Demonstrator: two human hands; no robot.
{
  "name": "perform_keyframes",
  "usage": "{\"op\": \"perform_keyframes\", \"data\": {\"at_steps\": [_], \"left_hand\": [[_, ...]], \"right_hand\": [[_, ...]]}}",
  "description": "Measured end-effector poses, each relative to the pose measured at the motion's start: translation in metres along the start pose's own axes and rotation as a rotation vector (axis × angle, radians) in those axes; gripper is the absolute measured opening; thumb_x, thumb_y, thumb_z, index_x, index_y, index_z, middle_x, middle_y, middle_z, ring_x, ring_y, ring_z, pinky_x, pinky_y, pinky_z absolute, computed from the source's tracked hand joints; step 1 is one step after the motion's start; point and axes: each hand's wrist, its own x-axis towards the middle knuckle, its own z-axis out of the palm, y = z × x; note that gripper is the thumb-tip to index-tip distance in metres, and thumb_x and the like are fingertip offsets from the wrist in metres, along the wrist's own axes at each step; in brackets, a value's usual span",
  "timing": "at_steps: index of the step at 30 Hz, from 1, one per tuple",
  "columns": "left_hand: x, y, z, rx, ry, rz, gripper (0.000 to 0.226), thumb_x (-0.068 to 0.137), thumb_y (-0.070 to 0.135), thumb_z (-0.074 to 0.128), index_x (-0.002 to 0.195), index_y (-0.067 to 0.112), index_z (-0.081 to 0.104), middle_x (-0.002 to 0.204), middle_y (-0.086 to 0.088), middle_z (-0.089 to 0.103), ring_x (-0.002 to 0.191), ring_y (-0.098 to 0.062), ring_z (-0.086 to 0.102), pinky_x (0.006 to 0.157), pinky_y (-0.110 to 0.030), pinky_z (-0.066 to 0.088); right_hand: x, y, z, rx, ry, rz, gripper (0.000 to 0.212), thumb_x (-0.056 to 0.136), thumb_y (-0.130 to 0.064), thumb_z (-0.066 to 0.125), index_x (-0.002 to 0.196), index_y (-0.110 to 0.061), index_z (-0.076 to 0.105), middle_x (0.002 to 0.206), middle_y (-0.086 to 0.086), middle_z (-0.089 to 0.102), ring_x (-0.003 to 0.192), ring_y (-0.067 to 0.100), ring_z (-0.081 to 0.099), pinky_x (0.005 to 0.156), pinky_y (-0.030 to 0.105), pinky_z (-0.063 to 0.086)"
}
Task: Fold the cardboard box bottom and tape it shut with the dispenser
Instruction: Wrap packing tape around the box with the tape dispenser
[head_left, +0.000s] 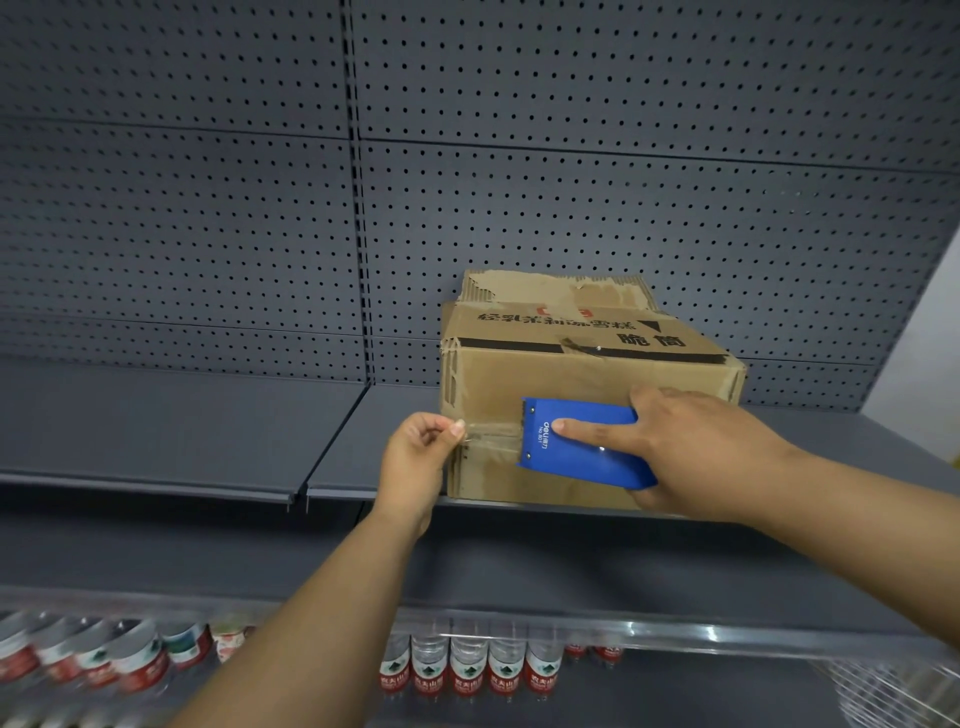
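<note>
The cardboard box sits on the grey shelf, close against the pegboard back wall, near the shelf's front edge and right of the middle of the view; one lower shelf down, a row of water bottles stands well below it. The box is worn: brown, with torn corrugated edges along its upper flap, black printed characters, a dark strip across the top seam and patches of old clear tape on the near face. Against that near face the right hand holds the blue tape dispenser, its grip clamped round the body with the forefinger laid straight along the top. The dispenser's long axis runs left to right across the face, its cutting end pointing left. From that end a short run of clear tape stretches leftward to the box's left corner, where the left hand, the nearer one to that corner, pinches the free end between thumb and fingertips. The pull to come would likely run rightward along the same line, away from the anchored end.
</note>
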Motion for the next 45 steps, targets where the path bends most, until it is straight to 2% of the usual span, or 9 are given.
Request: {"op": "perform_keyframes", "data": {"at_steps": [5, 11, 16, 20, 24, 27, 32, 39, 45], "left_hand": [[-0.006, 0.0, 0.006, -0.013, 0.063, 0.044, 0.017, 0.09, 0.006, 0.056, 0.076, 0.016, 0.052, 0.076, 0.002, 0.057, 0.071, -0.007, 0.053, 0.064, -0.009, 0.045], [-0.007, -0.001, 0.003, 0.066, 0.1, 0.092, 0.015, 0.089, 0.012, 0.059, 0.077, 0.019, 0.054, 0.079, 0.003, 0.059, 0.076, -0.007, 0.053, 0.072, -0.019, 0.044], [-0.01, 0.001, 0.002, 0.082, 0.127, 0.115, 0.015, 0.088, 0.012, 0.06, 0.076, 0.019, 0.055, 0.079, 0.004, 0.06, 0.075, -0.003, 0.055, 0.064, -0.005, 0.044], [-0.011, 0.0, 0.001, 0.058, 0.13, 0.1, 0.013, 0.088, 0.011, 0.061, 0.078, 0.018, 0.055, 0.08, 0.003, 0.061, 0.077, -0.008, 0.057, 0.073, -0.017, 0.046], [-0.011, -0.001, 0.002, 0.048, 0.14, 0.099, 0.013, 0.087, 0.011, 0.061, 0.078, 0.018, 0.056, 0.08, 0.001, 0.062, 0.078, -0.009, 0.058, 0.075, -0.019, 0.048], [-0.011, -0.001, 0.002, 0.048, 0.146, 0.097, 0.014, 0.087, 0.01, 0.061, 0.077, 0.018, 0.056, 0.079, 0.001, 0.062, 0.076, -0.008, 0.058, 0.069, -0.012, 0.048], [-0.012, -0.001, 0.003, 0.078, 0.144, 0.086, 0.011, 0.087, 0.013, 0.062, 0.079, 0.017, 0.057, 0.081, 0.0, 0.064, 0.076, -0.008, 0.059, 0.069, -0.014, 0.048], [-0.014, 0.0, 0.007, 0.089, 0.174, 0.093, 0.011, 0.087, 0.014, 0.062, 0.078, 0.017, 0.058, 0.081, 0.0, 0.064, 0.076, -0.008, 0.058, 0.063, -0.007, 0.046], [-0.017, 0.0, 0.004, 0.057, 0.193, 0.074, 0.011, 0.087, 0.011, 0.062, 0.078, 0.016, 0.057, 0.077, 0.002, 0.062, 0.07, -0.004, 0.056, 0.057, -0.004, 0.044]], "right_hand": [[0.002, -0.001, 0.001, 0.003, 0.014, 0.007, 0.073, 0.089, -0.047, 0.048, 0.137, -0.06, -0.006, 0.092, 0.001, 0.029, 0.081, 0.018, 0.035, 0.068, 0.026, 0.031], [0.005, -0.004, 0.001, 0.005, 0.01, 0.022, 0.072, 0.09, -0.045, 0.047, 0.138, -0.057, -0.005, 0.094, 0.001, 0.029, 0.086, 0.019, 0.042, 0.067, 0.027, 0.032], [0.007, -0.009, 0.003, 0.013, 0.022, 0.035, 0.072, 0.09, -0.045, 0.048, 0.139, -0.057, -0.004, 0.093, 0.001, 0.028, 0.084, 0.019, 0.039, 0.07, 0.027, 0.033], [0.009, -0.012, 0.004, 0.019, 0.03, 0.054, 0.071, 0.09, -0.046, 0.048, 0.139, -0.057, -0.003, 0.092, 0.001, 0.027, 0.082, 0.019, 0.035, 0.071, 0.027, 0.033], [0.01, -0.017, 0.002, 0.01, 0.027, 0.057, 0.069, 0.091, -0.045, 0.048, 0.141, -0.054, 0.0, 0.093, 0.002, 0.025, 0.083, 0.02, 0.038, 0.072, 0.028, 0.032], [0.009, -0.02, -0.001, 0.005, 0.024, 0.067, 0.068, 0.091, -0.045, 0.047, 0.141, -0.053, 0.002, 0.093, 0.002, 0.025, 0.085, 0.021, 0.039, 0.072, 0.027, 0.029], [0.008, -0.021, -0.003, 0.003, 0.018, 0.089, 0.067, 0.09, -0.045, 0.046, 0.142, -0.051, 0.005, 0.094, 0.003, 0.026, 0.081, 0.02, 0.034, 0.07, 0.029, 0.029], [0.008, -0.021, -0.004, -0.005, 0.025, 0.102, 0.068, 0.09, -0.045, 0.047, 0.142, -0.051, 0.004, 0.103, 0.006, 0.039, 0.091, 0.023, 0.047, 0.07, 0.028, 0.031], [0.008, -0.027, -0.001, -0.007, 0.05, 0.086, 0.067, 0.091, -0.046, 0.046, 0.142, -0.051, 0.003, 0.109, 0.006, 0.041, 0.096, 0.024, 0.048, 0.07, 0.028, 0.029]]}}
